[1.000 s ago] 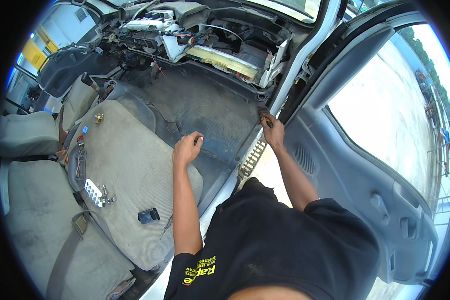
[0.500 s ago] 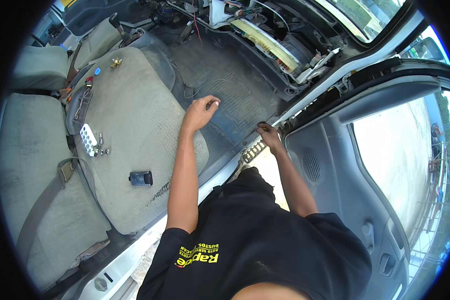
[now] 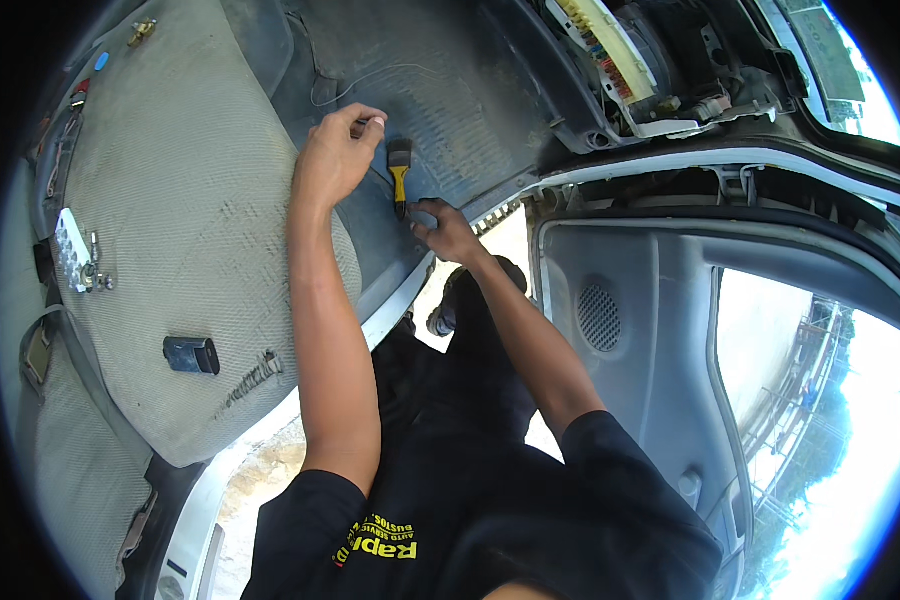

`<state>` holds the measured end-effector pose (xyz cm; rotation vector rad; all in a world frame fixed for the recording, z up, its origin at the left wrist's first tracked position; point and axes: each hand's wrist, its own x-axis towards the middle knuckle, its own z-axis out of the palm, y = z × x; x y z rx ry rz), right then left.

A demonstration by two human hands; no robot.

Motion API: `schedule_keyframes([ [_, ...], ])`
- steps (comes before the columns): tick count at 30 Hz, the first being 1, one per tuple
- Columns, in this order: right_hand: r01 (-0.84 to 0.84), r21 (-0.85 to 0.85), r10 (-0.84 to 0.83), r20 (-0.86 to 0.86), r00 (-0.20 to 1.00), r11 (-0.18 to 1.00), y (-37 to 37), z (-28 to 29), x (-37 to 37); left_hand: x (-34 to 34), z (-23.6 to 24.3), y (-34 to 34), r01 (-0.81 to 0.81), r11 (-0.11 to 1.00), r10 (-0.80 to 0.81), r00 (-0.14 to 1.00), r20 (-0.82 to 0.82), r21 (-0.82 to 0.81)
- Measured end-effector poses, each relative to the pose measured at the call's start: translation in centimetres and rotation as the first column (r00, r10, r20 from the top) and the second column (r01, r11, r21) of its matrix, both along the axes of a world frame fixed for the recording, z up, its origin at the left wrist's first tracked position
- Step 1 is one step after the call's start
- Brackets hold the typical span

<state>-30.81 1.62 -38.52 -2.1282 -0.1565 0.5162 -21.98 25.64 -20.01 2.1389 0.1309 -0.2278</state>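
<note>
My left hand (image 3: 341, 157) is raised over the footwell at the seat's edge, fingers curled together; what they hold, if anything, is hidden. A yellow-and-black brush (image 3: 400, 175) with dark bristles lies on the grey floor mat (image 3: 470, 110), bristles pointing away from me. Just right of its handle end, my right hand (image 3: 436, 226) has its fingers loosely apart at the handle's tip. A thin pale wire runs across the mat above my left hand.
The seat cushion (image 3: 200, 250) holds a dark small box (image 3: 190, 355), a silver blister card (image 3: 72, 245), metal fittings and a blue cap (image 3: 101, 62). The open door panel (image 3: 640, 370) is at right, beyond the sill; an exposed fuse panel (image 3: 610, 50) is above.
The view has swung down toward the footwell. My right hand has moved left from the sill, and the brush that was in it now lies at its fingertips on the mat.
</note>
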Motion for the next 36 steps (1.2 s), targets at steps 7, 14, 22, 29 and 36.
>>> schedule_keyframes([
  [7,0.611,0.234,-0.514,-0.365,0.776,0.756,-6.6,6.9,1.6,-1.0,1.9,-0.2,-0.034,0.999,0.032,0.997,-0.073,-0.027],
  [14,0.354,0.006,-0.344,-0.221,0.913,0.935,-6.4,15.0,4.0,-1.7,1.2,0.0,-0.151,0.980,0.148,0.988,0.034,0.129],
  [22,0.664,0.333,-0.560,-0.361,0.746,0.670,-2.6,9.9,8.5,-0.1,-6.6,-14.6,-0.289,0.766,0.182,0.954,-0.237,-0.575],
  [29,0.902,0.374,-0.792,-0.474,0.386,0.216,-7.4,8.1,9.4,4.1,-18.7,-11.5,-0.048,0.710,0.073,0.997,0.005,-0.702],
  [36,0.840,0.371,-0.709,-0.457,0.537,0.397,-7.8,7.1,9.5,-1.7,-26.1,-9.2,-0.288,0.836,0.197,0.952,-0.234,-0.468],
])
